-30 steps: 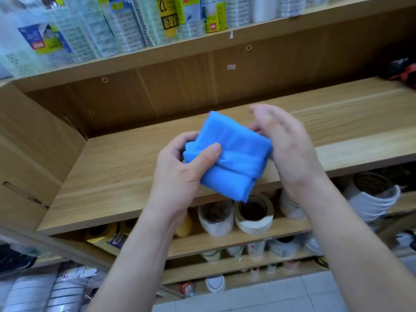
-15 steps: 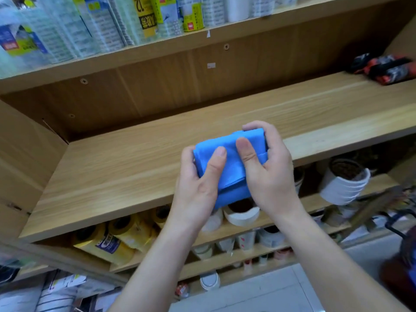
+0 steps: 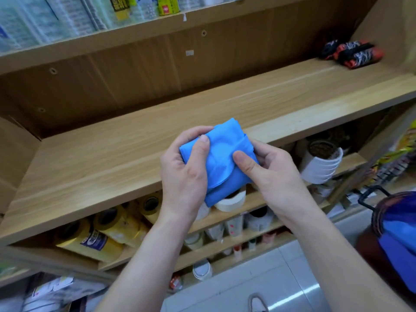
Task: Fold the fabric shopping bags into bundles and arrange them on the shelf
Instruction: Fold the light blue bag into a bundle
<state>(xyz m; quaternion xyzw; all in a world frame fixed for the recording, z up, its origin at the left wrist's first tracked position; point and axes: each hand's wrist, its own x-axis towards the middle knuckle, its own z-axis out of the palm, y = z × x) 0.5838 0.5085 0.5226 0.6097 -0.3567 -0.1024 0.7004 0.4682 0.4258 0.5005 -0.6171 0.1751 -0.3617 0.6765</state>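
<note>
So the person has the blue bag (image 3: 225,163) already folded down into a chunky little square, and both hands are on it. The left hand (image 3: 182,174) has its grip clamped on the left side, thumb flat on top and fingers curled over the far edge. The right hand (image 3: 274,174) has its grip clamped on the right side, thumb pressing down on a flap that wraps across the front, with the rest of the fingers tucked behind where they can't really be seen. The bag is up in the air right at the front edge of the wide wooden shelf (image 3: 112,154), not lying on the board, and its bottom corner hangs down in front of the level below. Way over at the far right end of that same shelf sit a couple of patterned bundles (image 3: 353,54) in black, red and white, well apart from the hands. The level underneath is stuffed with yellow tape rolls (image 3: 112,224), plus a white roll (image 3: 231,199) just below the bag. Up top there's a row of blurry packets (image 3: 67,16). On the right edge a dark basket (image 3: 378,212) holds more blue fabric, and the tiled floor (image 3: 258,278) shows at the bottom.
</note>
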